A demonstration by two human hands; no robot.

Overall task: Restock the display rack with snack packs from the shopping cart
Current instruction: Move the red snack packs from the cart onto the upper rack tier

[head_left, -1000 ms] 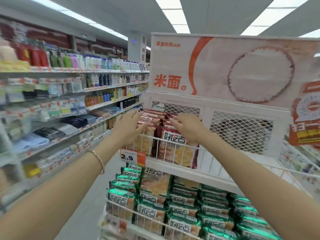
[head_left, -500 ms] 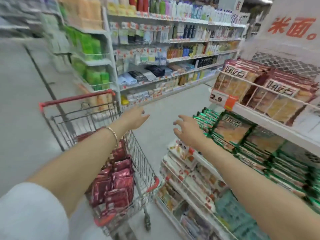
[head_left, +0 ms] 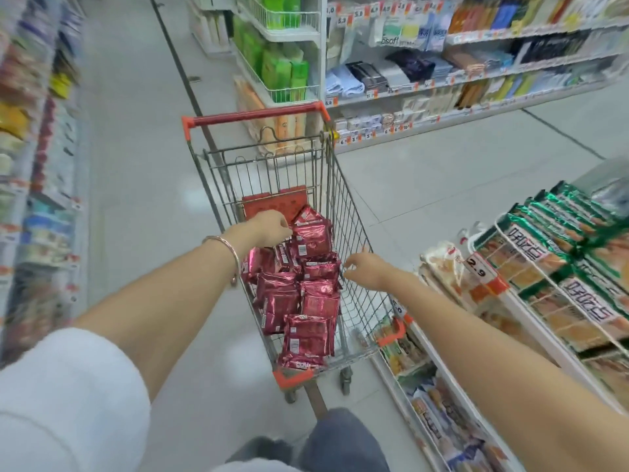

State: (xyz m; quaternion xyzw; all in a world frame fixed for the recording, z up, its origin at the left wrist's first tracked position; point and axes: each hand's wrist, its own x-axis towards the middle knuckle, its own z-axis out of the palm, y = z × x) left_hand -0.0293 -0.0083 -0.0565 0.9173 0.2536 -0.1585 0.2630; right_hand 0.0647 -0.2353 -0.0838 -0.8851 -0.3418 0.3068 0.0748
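The left hand's (head_left: 269,228) fingertips are hidden against the top snack pack (head_left: 311,235); whether they pinch it cannot be told. Below the grip, snack packs (head_left: 306,301) bury one another, print unreadable. Right of it, the display rack (head_left: 531,321) is cut off; the shelves (head_left: 30,165) on the left blur.

Bright, even light leaves pale glare on the floor (head_left: 194,195) beyond the left hand (head_left: 269,226), while shelves (head_left: 34,165) to its left smear into blur.

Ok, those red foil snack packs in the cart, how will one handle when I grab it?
Probably light and floppy: the red packs lie slumped and crinkled against each other. Their glossy foil likely feels slippery, so pinch an edge seam. Fragility: cannot tell.
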